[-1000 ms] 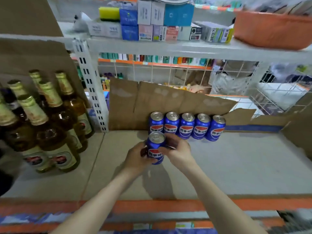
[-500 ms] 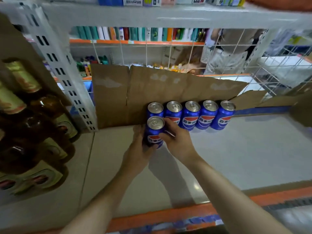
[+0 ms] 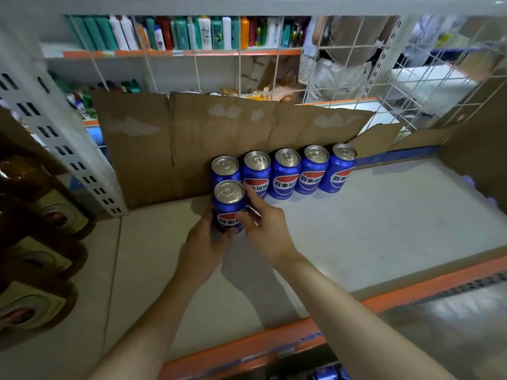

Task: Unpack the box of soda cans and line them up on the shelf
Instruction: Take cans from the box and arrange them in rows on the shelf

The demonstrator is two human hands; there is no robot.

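Five blue Pepsi cans line the cardboard sheet at frame centre. We clasp a sixth can upright before the leftmost, left hand and right hand wrapping it on the shelf.

You get soft overhead light, moderately bright. Forearm shadows fall on shelf board lower centre. Cans at centre sharp, lids glinting. Brown bottles at left edge dim, smeared. Wide-angle bends upright upper left; corners blurred.
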